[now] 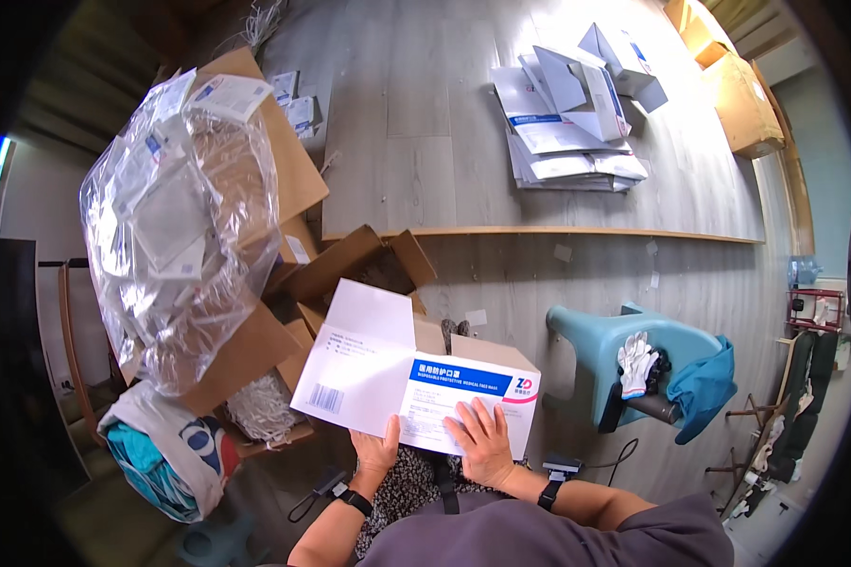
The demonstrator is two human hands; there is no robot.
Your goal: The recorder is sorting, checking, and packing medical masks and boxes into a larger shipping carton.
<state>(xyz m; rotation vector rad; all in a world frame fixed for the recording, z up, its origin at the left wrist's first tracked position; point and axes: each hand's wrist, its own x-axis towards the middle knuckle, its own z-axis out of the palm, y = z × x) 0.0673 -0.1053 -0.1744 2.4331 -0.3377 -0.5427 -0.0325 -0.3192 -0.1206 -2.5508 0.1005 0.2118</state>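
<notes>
A white cardboard face-mask box (pixel 444 383) with a blue band is in front of me at lap height. Its top flaps stand up, and one broad white flap or side panel (pixel 355 350) spreads out to the left. My left hand (pixel 378 447) grips the box's lower edge near the fold, thumb on the front and the other fingers partly hidden behind. My right hand (pixel 485 442) lies on the printed front with its fingers spread. The inside of the box is mostly hidden from this angle.
Flattened white boxes (pixel 577 170) are stacked on a low wooden platform (pixel 416 180) ahead. To the left, a clear plastic bag (pixel 180 217) of packets tops brown cartons. A blue plastic stool (pixel 586 345) at right holds white gloves (pixel 637 364) and a blue cloth (pixel 704 392).
</notes>
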